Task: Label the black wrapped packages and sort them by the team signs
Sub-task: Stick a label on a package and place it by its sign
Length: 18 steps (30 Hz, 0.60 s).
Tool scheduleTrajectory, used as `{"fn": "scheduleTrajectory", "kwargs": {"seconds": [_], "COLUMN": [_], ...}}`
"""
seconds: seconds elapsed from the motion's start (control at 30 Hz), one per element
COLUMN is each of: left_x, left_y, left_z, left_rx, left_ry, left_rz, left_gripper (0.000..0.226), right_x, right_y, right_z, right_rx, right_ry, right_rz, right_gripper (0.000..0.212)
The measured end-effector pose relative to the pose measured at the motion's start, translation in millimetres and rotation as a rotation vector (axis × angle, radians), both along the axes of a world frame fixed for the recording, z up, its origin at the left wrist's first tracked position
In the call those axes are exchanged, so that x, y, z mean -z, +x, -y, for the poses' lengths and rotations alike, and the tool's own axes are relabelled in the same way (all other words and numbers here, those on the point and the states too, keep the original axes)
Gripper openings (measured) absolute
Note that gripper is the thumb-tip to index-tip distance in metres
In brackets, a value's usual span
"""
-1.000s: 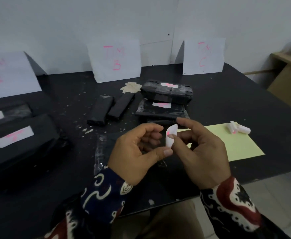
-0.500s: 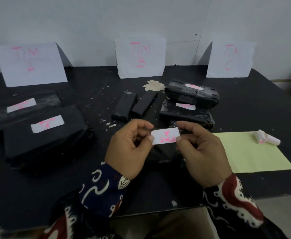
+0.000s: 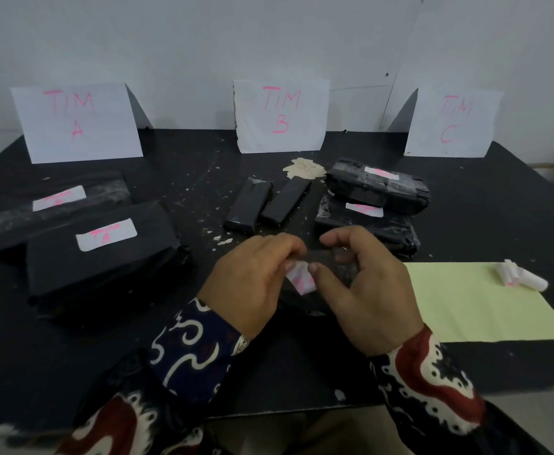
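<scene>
My left hand (image 3: pixel 252 284) pinches a small white label (image 3: pixel 299 280) with pink writing, tilted low over a black wrapped package (image 3: pixel 305 305) that my hands mostly hide. My right hand (image 3: pixel 371 300) has its thumb at the label's edge, and its other fingers arch loosely above. Signs TIM A (image 3: pixel 75 121), TIM B (image 3: pixel 280 114) and TIM C (image 3: pixel 451 123) lean on the wall. Two labelled packages (image 3: pixel 101 254) (image 3: pixel 55 205) lie before TIM A. Two more labelled ones (image 3: pixel 377 188) (image 3: pixel 367 224) are stacked between B and C. Two slim unlabelled packages (image 3: pixel 249 205) (image 3: pixel 285 200) lie before B.
A pale yellow-green sheet (image 3: pixel 482 307) lies on the black table (image 3: pixel 498 208) to the right, with white peeled backing scraps (image 3: pixel 521 279) on its far corner. A crumpled beige scrap (image 3: pixel 303 167) sits below TIM B. White flecks dot the table's middle.
The label has gone from being held flat between both hands to tilted down toward the package. My right index finger has let go of it. My view has swung left and TIM A now shows fully.
</scene>
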<state>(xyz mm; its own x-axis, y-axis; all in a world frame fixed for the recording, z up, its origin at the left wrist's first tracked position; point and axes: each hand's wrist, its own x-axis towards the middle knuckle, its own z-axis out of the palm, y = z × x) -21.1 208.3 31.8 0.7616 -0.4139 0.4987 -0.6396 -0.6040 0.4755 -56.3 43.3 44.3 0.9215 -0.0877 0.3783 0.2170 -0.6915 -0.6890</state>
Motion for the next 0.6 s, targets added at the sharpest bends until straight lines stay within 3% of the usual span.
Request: {"fn": "scheduleTrajectory", "kwargs": {"seconds": [0.1,0.23,0.37,0.6], "left_x": [-6,-9,-4,7], "left_y": [-1,-3,-4,4], "left_z": [3,7,18,3], "left_rx": [0.006,-0.135,-0.159,-0.320], "left_ry": [-0.002,-0.287,-0.440,-0.421], "left_rz": [-0.001,-0.126,-0.305,-0.207], "left_gripper": [0.027,0.052,0.044,0.026], "right_x": [-3,2,12,17], "right_y": [2,4,11,9], "right_z": [2,2,-1,1], "right_rx": [-0.091,-0.047,-0.054,-0.003], "right_ry": [0.011,0.105,0.195,0.102], "right_rz": [-0.014,0.033,-0.094,-0.066], "right_gripper": [0.035,0.029,0.025,0.021]}}
